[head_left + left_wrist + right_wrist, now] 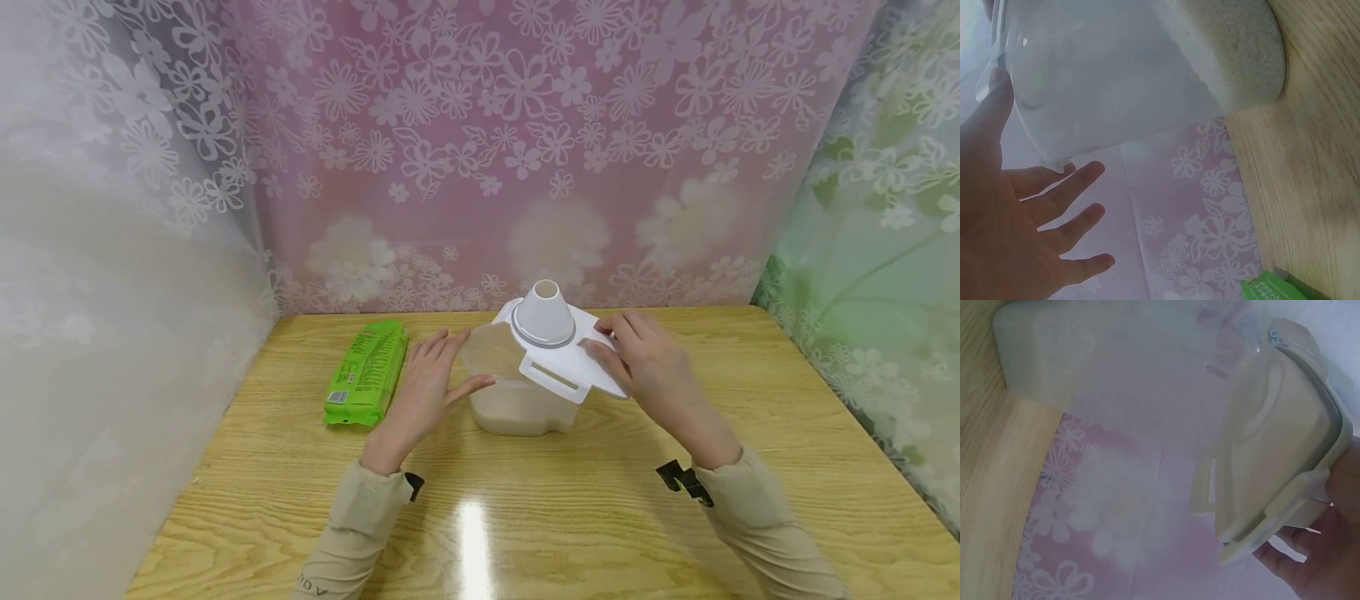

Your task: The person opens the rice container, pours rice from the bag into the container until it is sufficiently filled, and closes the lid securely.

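Observation:
A translucent plastic container (525, 412) stands on the table, with off-white grains (1241, 56) like rice in its lower part. My left hand (423, 383) is at its left side, fingers spread and thumb near the rim; in the left wrist view the thumb tip touches the top edge. With my right hand (656, 371) I pinch the right end of a white lid (592, 358), which has side clips and a cone-shaped spout (546, 315). The lid sits tilted and shifted to the right over the container's mouth. Its underside, with a grey seal, shows in the right wrist view.
A green plastic packet (366, 373) with printed text and a barcode lies left of my left hand. Flowered curtains (525, 150) hang behind the wooden table (555, 517) and along both sides.

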Tool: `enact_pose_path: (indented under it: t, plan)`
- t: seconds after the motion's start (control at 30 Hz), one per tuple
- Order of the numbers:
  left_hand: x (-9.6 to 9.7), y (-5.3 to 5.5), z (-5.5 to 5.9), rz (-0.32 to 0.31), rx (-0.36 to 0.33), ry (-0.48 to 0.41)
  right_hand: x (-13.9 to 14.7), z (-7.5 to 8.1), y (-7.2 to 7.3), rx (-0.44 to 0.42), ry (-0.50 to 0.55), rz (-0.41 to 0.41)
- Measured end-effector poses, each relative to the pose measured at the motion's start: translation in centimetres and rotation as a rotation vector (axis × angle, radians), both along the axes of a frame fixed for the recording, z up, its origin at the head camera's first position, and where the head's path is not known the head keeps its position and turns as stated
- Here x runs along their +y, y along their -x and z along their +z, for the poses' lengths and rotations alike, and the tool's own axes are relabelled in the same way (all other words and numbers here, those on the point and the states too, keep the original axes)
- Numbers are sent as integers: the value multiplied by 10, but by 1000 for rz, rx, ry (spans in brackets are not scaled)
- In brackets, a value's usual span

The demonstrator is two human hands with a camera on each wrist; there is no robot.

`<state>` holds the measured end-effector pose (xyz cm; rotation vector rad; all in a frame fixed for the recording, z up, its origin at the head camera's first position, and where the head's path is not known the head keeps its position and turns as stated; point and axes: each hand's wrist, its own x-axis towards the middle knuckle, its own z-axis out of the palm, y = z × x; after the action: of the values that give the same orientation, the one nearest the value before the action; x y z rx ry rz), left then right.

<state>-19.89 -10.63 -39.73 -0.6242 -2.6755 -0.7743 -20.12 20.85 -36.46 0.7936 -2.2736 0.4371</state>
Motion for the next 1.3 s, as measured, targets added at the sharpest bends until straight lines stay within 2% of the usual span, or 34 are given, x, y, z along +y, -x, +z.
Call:
enact_pose_path:
  t: [0.2, 0.43, 0.7, 0.83, 1.03, 1.17, 1.3]
  plan:
    - [0, 2, 0, -1, -8, -3, -9, -2, 2, -63, 3, 32]
    - [0, 2, 0, -8, -65, -37, -17, -1, 5, -92, 1, 70]
    - [0, 2, 1, -7, -98, -59, -21, 0, 10, -127, 3, 94]
    - [-1, 2, 1, -10, -95, -64, -25, 0, 15, -142, 19, 102]
    - [0, 4, 0, -28, -55, -84, -30, -2, 20, -145, 43, 108]
    - [0, 6, 1, -49, -42, -126, -33, -3, 20, -138, 56, 118]
    - [-2, 7, 3, -53, -62, -182, -35, -2, 20, -134, 69, 131]
